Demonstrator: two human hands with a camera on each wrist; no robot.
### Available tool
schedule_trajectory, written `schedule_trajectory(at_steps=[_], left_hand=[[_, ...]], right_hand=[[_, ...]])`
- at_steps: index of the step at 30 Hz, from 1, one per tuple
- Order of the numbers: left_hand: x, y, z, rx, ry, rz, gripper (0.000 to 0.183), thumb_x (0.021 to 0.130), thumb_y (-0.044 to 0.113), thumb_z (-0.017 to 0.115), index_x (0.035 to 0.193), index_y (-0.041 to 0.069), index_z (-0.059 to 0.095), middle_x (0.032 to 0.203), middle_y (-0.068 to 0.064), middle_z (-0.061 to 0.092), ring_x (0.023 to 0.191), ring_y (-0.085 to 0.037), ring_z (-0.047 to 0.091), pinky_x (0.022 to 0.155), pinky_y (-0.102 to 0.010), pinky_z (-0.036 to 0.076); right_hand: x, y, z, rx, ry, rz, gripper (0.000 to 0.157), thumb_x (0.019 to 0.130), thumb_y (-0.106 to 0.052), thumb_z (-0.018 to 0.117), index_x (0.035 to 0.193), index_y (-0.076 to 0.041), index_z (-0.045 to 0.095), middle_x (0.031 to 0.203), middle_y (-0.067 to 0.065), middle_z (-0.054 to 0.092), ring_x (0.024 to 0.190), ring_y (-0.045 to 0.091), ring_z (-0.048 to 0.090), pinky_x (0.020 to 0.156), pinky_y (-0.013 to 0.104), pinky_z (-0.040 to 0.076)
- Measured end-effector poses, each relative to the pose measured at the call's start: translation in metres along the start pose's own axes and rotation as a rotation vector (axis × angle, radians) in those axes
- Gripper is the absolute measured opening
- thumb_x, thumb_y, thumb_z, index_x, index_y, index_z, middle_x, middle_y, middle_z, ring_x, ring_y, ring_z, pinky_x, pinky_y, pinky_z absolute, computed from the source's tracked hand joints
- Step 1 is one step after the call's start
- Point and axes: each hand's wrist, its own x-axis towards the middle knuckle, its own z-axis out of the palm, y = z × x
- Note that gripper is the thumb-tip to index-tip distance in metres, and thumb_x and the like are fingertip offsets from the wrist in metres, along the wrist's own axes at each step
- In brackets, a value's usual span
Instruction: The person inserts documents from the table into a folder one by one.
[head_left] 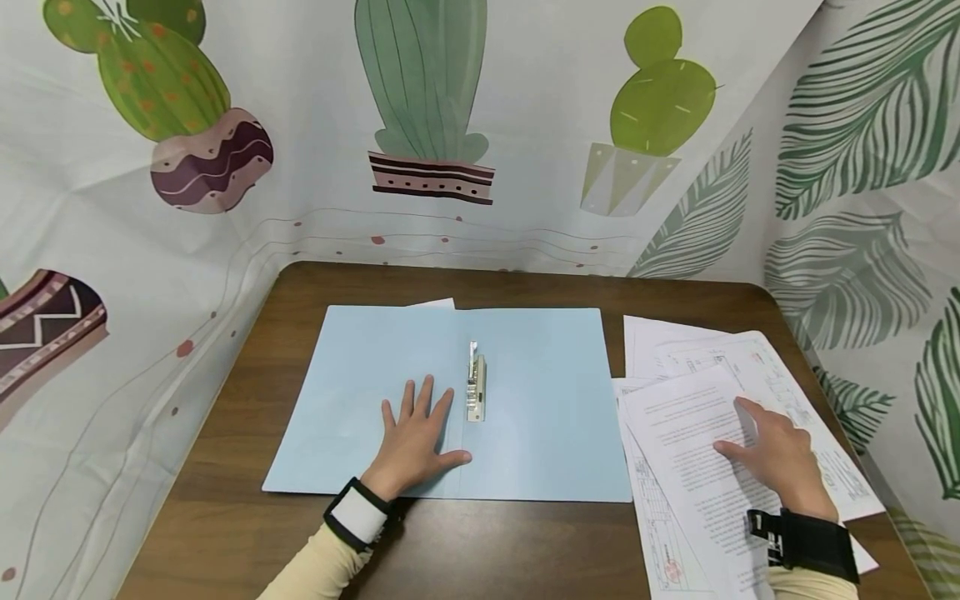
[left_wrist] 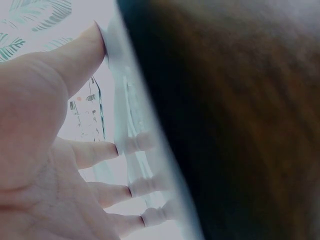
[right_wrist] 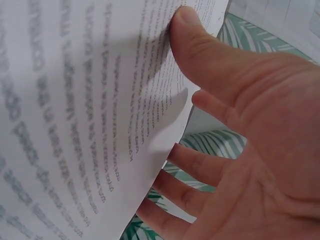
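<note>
A light blue folder lies spread flat on the table, with a metal clip near its fold. My left hand rests on the folder's left half, fingers spread and thumb pointing at the fold. At the right, my right hand holds the edge of a sheet of printed text. In the right wrist view the thumb lies on the printed face of the sheet, while the other fingertips pass behind its edge. The folder's lower edge and left palm fill much of the left wrist view.
Beneath the text sheet lie several loose papers with line drawings, fanned over the right side of the brown table. A white paper corner peeks out behind the folder. Cloth printed with cacti and leaves hangs around the table.
</note>
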Motion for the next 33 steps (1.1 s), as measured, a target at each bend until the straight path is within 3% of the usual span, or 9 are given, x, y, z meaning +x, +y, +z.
schedule_trajectory(at_steps=[13, 25, 33], left_hand=[[0.0020, 0.0015, -0.0010, 0.007, 0.001, 0.001, 0.101, 0.077, 0.059, 0.084, 0.154, 0.006, 0.046, 0.165, -0.027, 0.025, 0.152, -0.053, 0.012, 0.109, -0.082, 0.008], [0.0005, 0.0018, -0.0025, 0.009, -0.009, 0.001, 0.101, 0.077, 0.059, 0.083, 0.154, 0.006, 0.046, 0.165, -0.027, 0.024, 0.152, -0.054, 0.013, 0.108, -0.082, 0.009], [-0.0015, 0.0022, -0.0031, 0.005, -0.009, -0.002, 0.100, 0.077, 0.059, 0.083, 0.154, 0.006, 0.046, 0.165, -0.027, 0.025, 0.152, -0.054, 0.013, 0.108, -0.082, 0.009]], right_hand=[[-0.0050, -0.0031, 0.0032, -0.027, 0.078, 0.030, 0.084, 0.080, -0.024, 0.087, 0.144, 0.008, 0.045, 0.137, 0.046, 0.043, 0.113, 0.074, 0.041, 0.080, 0.079, 0.038], [-0.0061, -0.0043, 0.0070, -0.007, 0.076, 0.076, 0.083, 0.081, -0.025, 0.086, 0.145, 0.007, 0.044, 0.137, 0.047, 0.038, 0.113, 0.075, 0.037, 0.084, 0.079, 0.036], [-0.0072, -0.0054, 0.0061, -0.012, 0.076, 0.063, 0.082, 0.081, -0.024, 0.087, 0.144, 0.007, 0.045, 0.136, 0.047, 0.039, 0.113, 0.075, 0.037, 0.083, 0.079, 0.035]])
